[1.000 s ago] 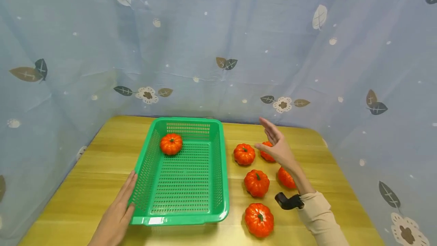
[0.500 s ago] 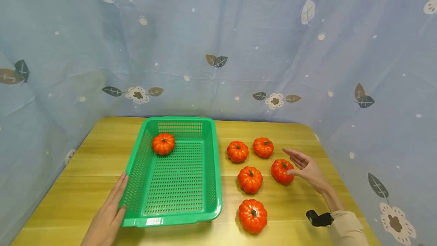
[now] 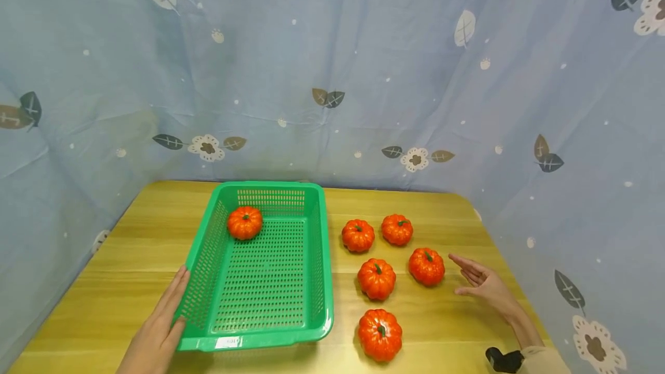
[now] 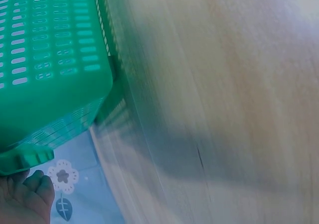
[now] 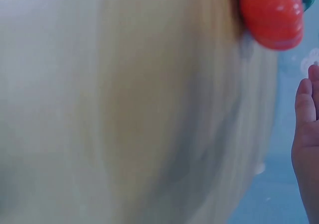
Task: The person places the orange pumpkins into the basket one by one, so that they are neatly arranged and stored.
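A green perforated plastic basket (image 3: pixel 328 281) stands on the table, left of the middle. One small orange pumpkin (image 3: pixel 245 223) lies in its far left corner. My left hand (image 3: pixel 156 328) rests against the basket's near left rim with fingers extended; in the left wrist view its fingertips (image 4: pixel 42 186) show just beneath the green rim. My right hand (image 3: pixel 488 288) is held above the table at the right, holding nothing, thumb apart from the fingers. Nearest to it is a pumpkin (image 3: pixel 426 266), apart from the fingertips, seen also as a red-orange pumpkin (image 5: pixel 273 15) in the right wrist view.
Several more pumpkins sit right of the basket: a far one (image 3: pixel 397 229), one by the rim (image 3: pixel 358 235), a middle one (image 3: pixel 376 279) and a near one (image 3: pixel 380 335). A blue patterned curtain (image 3: pixel 291 74) hangs behind the wood-grain table (image 3: pixel 119 258).
My right hand has moved right and nearer, away from above the pumpkins, uncovering the ones beneath it. The left hand stays at the basket. The head view has shifted slightly.
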Tool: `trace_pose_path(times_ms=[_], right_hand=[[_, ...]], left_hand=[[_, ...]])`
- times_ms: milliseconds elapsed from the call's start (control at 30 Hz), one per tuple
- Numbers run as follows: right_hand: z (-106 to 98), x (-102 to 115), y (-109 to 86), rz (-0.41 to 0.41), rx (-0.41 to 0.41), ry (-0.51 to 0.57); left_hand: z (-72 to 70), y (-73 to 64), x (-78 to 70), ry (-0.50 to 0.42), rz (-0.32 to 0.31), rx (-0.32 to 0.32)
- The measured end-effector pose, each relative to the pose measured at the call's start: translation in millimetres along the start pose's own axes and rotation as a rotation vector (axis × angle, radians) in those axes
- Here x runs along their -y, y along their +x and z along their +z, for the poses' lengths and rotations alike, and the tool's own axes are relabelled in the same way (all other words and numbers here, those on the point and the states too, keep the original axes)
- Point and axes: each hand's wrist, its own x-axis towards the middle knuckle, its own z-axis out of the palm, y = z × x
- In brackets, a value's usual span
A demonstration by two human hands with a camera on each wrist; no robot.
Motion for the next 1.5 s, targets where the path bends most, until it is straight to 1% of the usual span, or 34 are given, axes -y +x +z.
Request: trace_pose_path(times_ms=[67, 200, 333, 500, 667, 733, 900, 1033, 1167, 1300, 1433, 1500], right_hand=[[-2, -8, -4.0, -0.007, 0.007, 0.018], [-3, -21, -5.9, -0.029, 0.016, 0.014], [-1, -32, 0.1, -0.011, 0.027, 0.020], [5, -40, 9.8, 0.005, 0.016, 0.055], [12, -42, 19.1, 0.009, 0.008, 0.050], [15, -42, 23.6, 0.011, -0.008, 0.045], [24, -40, 34.2, 0.034, -0.061, 0.000], [29, -40, 39.4, 0.050, -0.080, -0.020], [33, -42, 46.0, 0.056, -0.089, -0.034], [36, -43, 51.8, 0.088, -0.104, -0.021], [34, -41, 55.5, 0.130, -0.133, 0.037], [32, -36, 57.5, 0.124, -0.143, 0.026]], left_hand=[[-0.8, -0.1, 0.0, 0.016, -0.004, 0.002], [-1.3, -0.1, -0.8, 0.025, -0.010, 0.007], [-2.0, -0.4, -1.5, 0.028, -0.017, 0.008], [-2.0, -0.4, -2.1, 0.036, -0.043, 0.022], [-2.7, -1.4, -1.9, 0.037, -0.065, 0.032], [-2.9, -1.5, -1.2, 0.038, -0.067, 0.034], [-2.4, -1.3, -1.0, 0.037, -0.055, 0.031], [-1.8, -1.1, -2.1, 0.028, -0.050, 0.027], [-2.8, -0.8, -4.1, 0.023, -0.031, 0.018], [-3.0, -0.5, -5.8, 0.022, -0.021, 0.013], [-2.5, -1.2, -6.4, 0.023, -0.024, 0.010], [-1.9, -2.3, -6.4, 0.023, -0.027, 0.009]])
